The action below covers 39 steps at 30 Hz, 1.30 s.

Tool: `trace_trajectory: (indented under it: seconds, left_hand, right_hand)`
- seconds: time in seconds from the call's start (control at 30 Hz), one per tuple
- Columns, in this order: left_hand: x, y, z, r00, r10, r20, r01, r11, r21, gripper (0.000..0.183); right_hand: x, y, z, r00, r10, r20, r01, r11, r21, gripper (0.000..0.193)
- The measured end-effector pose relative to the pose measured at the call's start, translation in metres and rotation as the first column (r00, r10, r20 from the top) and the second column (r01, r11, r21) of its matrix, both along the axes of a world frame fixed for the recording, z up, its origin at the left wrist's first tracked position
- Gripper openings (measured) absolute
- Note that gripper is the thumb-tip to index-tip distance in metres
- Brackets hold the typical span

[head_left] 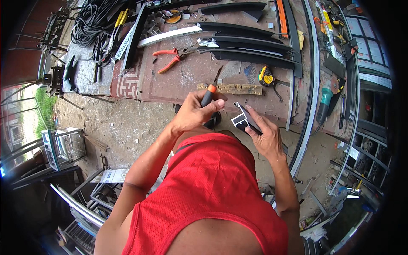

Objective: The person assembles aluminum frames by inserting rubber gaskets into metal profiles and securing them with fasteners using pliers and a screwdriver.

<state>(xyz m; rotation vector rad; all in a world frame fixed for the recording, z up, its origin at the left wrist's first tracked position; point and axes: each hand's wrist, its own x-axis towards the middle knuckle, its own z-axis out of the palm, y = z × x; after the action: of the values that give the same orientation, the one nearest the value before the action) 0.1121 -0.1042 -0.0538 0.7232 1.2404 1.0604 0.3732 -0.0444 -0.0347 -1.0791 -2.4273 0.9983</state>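
Observation:
My left hand (193, 111) is closed around a tool with a grey-and-orange handle (208, 96); a thin dark blade-like tip points away from me, and its exact kind is unclear. In my right hand (267, 135) is a short black aluminium profile (250, 119), gripped between thumb and fingers. Its cut end shows bare silver metal and hollow channels, and it is turned toward my left hand. The tool and the profile are apart. Just beyond both hands, a pitted wooden strip (231, 89) lies along the near edge of the workbench (170, 87).
Red-handled pliers (168, 59), a yellow tape measure (266, 77) and several black profiles (250, 42) lie on the bench. A teal angle grinder (325, 102) sits at right, beyond a long metal rail (313, 85). Coiled black cable (91, 25) is at far left.

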Motion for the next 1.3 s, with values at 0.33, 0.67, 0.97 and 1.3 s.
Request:
trace_trajectory:
  seconds: [0.33,0.67,0.97,1.3]
  left_hand:
    - [0.019,0.01,0.01,0.976,0.074,0.203,-0.062,0.996,-0.061,0.024]
    - [-0.027,-0.008,0.033,0.814,0.378,-0.441,-0.081,0.826,0.558,0.072]
    - [-0.227,-0.039,-0.018,0.602,0.26,-0.755,-0.33,0.942,0.061,0.049]
    - [-0.404,0.023,-0.074,0.376,0.183,-0.908,-0.279,0.957,0.077,0.058]
  right_hand:
    - [-0.014,0.0,-0.005,0.995,0.044,-0.094,-0.039,0.998,0.048,0.063]
    - [-0.15,0.048,0.06,0.599,-0.149,-0.787,0.049,0.987,-0.15,0.092]
    - [-0.228,0.053,-0.013,0.92,-0.16,-0.357,-0.094,0.794,-0.6,0.064]
    - [-0.167,-0.001,-0.072,0.809,-0.587,0.034,0.423,0.541,-0.727,0.04]
